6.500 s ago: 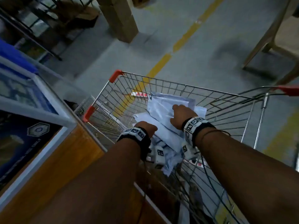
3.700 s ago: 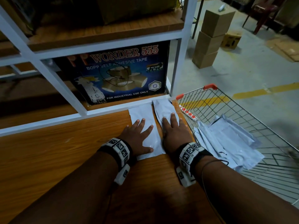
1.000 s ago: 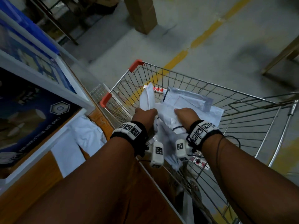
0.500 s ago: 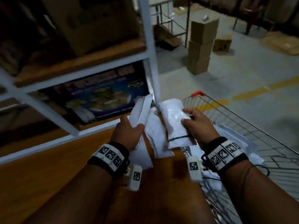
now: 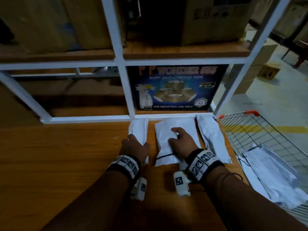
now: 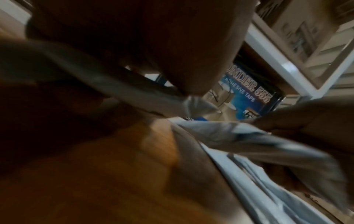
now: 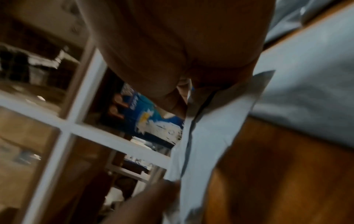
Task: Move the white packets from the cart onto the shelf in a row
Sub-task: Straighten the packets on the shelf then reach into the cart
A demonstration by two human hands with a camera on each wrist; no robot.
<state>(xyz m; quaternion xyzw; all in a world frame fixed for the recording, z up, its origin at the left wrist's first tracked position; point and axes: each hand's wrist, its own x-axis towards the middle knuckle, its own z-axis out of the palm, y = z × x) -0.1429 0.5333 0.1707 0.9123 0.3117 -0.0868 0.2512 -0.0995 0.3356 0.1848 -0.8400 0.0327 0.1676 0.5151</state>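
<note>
Several white packets lie side by side at the back of the wooden shelf (image 5: pixel 66 155). My left hand (image 5: pixel 135 145) grips the near end of the leftmost packet (image 5: pixel 139 129), which lies on the board. My right hand (image 5: pixel 176 139) pinches the middle packet (image 5: pixel 164 147) between thumb and forefinger; it overlaps another packet (image 5: pixel 188 129). One more packet (image 5: pixel 211 139) lies at the right edge. In the left wrist view the palm (image 6: pixel 153 45) covers a packet (image 6: pixel 143 97). The right wrist view shows fingers (image 7: pixel 182 94) nipping a packet's end (image 7: pixel 201 136).
The wire cart (image 5: pixel 260 129) stands right of the shelf with several white packets (image 5: pixel 270 177) in it. A blue tape box (image 5: pixel 175 87) stands behind the white frame bar (image 5: pixel 93 118). Cardboard boxes (image 5: pixel 41 22) fill the upper shelf.
One second ago both hands took packets from the cart. Half a second ago they held them in the air over the shelf; now both packets are down on the board.
</note>
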